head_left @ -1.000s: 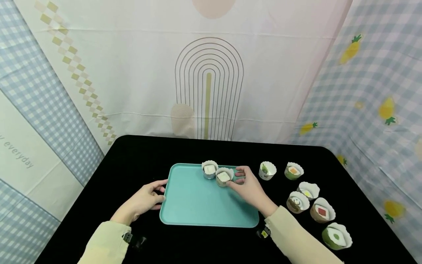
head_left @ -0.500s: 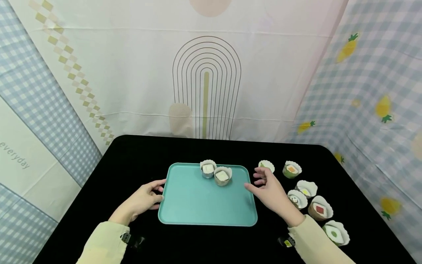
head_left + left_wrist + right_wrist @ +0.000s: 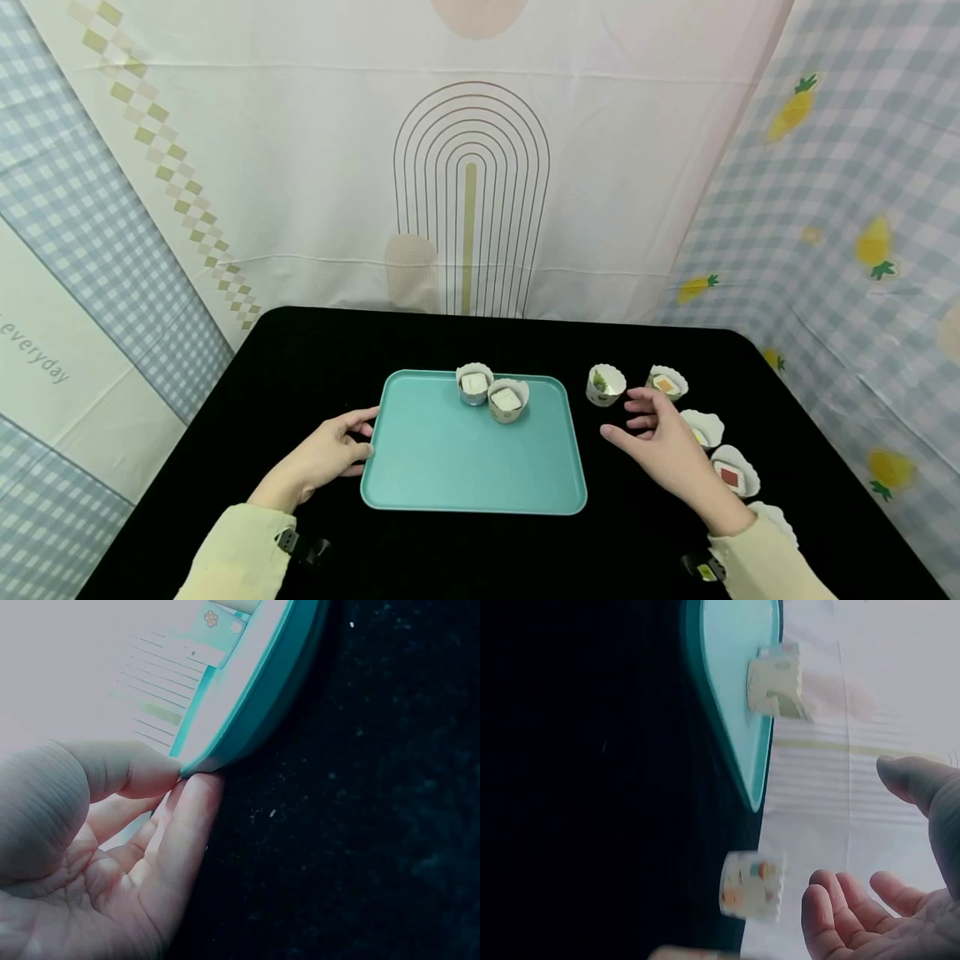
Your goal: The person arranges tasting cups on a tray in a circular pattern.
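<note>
A teal rectangular tray (image 3: 465, 475) lies on the black table. My left hand (image 3: 322, 457) pinches its left edge; in the left wrist view, the thumb and a finger meet at the tray rim (image 3: 259, 712). Two paper cupcake cups, one bluish (image 3: 474, 384) and one brownish (image 3: 507, 403), stand near the tray's back edge with pale square pieces inside. My right hand (image 3: 667, 454), fingers spread and holding nothing, hovers right of the tray among more cups. Nearest its fingertips are a cup with a green picture (image 3: 604, 386) and a cup with an orange square (image 3: 667, 382).
Farther right stand a cup with a yellow mark (image 3: 705, 427), a cup with a red square (image 3: 733, 472) and a partly covered cup (image 3: 780, 523). My right hand and arm hide part of this group. A patterned cloth (image 3: 337, 167) hangs behind the table.
My right hand has left the brownish cup on the tray and moved right, past the green-picture cup, toward the other cups. The left hand stays at the tray edge.
</note>
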The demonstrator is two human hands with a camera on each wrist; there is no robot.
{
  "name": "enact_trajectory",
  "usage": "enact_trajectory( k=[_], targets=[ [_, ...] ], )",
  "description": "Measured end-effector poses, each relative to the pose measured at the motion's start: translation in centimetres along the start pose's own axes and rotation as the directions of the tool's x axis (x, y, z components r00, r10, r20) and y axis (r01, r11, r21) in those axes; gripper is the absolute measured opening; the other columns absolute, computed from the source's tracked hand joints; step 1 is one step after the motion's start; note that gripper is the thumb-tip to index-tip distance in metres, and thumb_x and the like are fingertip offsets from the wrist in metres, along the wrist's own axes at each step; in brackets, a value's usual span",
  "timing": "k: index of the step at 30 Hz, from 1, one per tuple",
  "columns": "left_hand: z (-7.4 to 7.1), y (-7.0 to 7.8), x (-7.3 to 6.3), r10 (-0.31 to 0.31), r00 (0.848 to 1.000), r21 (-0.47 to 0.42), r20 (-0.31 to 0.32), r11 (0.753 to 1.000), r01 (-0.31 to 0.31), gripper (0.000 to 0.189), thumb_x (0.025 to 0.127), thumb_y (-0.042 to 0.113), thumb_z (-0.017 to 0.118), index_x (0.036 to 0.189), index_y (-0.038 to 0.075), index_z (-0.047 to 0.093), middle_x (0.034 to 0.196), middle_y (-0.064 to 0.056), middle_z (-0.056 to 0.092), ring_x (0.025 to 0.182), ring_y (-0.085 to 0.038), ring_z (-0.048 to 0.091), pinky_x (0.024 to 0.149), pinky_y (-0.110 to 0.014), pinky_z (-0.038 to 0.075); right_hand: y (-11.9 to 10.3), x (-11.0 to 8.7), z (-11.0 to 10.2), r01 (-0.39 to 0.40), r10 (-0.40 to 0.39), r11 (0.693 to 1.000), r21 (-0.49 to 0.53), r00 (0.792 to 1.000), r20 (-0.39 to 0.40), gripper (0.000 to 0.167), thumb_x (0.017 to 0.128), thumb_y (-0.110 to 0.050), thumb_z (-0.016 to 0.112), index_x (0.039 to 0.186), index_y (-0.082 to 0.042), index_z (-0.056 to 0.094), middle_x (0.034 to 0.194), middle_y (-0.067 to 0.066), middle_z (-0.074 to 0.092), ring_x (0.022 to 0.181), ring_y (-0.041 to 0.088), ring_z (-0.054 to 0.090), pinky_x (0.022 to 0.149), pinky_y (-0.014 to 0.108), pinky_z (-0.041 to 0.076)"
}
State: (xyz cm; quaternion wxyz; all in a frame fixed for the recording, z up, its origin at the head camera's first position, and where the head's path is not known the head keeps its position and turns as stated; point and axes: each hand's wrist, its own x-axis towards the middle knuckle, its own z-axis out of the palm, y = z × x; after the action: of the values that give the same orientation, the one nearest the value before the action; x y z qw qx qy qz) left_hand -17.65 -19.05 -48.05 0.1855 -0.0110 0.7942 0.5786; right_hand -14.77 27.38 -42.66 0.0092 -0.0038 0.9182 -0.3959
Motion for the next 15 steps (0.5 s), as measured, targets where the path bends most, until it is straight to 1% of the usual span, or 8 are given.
enact_trajectory(
  k=[5,10,15],
  targets=[
    [0.0,0.0,0.1,0.000,1.000,0.002,0.012,1.000,0.000,0.060,0.091,0.002,0.060,0.146,0.019,0.044,0.113,-0.012,0.048,0.086,-0.026,0.060,0.078,-0.040,0.057,1.1,-1.1,-1.5,0.000,-0.003,0.997,-0.074,0.999,-0.038,0.087,0.084,-0.057,0.066,0.145,-0.005,0.031,0.132,0.020,0.046,0.108,0.034,0.053,0.085,0.047,0.049],
    [-0.2,-0.1,0.1,0.005,1.000,0.003,0.025,1.000,-0.005,0.060,0.091,0.004,0.060,0.147,0.019,0.043,0.115,-0.012,0.048,0.085,-0.026,0.059,0.079,-0.041,0.057,2.0,-2.1,-3.0,0.032,-0.036,0.996,-0.087,0.998,-0.044,0.081,0.088,-0.049,0.066,0.144,-0.003,0.031,0.131,0.020,0.047,0.109,0.035,0.052,0.085,0.048,0.049],
    [-0.3,-0.3,0.1,0.009,0.999,0.009,0.034,1.000,-0.009,0.061,0.091,0.005,0.061,0.148,0.017,0.041,0.116,-0.013,0.047,0.085,-0.026,0.058,0.078,-0.042,0.056,2.7,-2.7,-3.7,0.030,-0.036,0.994,-0.107,0.997,-0.063,0.079,0.089,-0.047,0.066,0.142,0.000,0.033,0.127,0.022,0.048,0.110,0.036,0.051,0.087,0.049,0.048]
  ],
)
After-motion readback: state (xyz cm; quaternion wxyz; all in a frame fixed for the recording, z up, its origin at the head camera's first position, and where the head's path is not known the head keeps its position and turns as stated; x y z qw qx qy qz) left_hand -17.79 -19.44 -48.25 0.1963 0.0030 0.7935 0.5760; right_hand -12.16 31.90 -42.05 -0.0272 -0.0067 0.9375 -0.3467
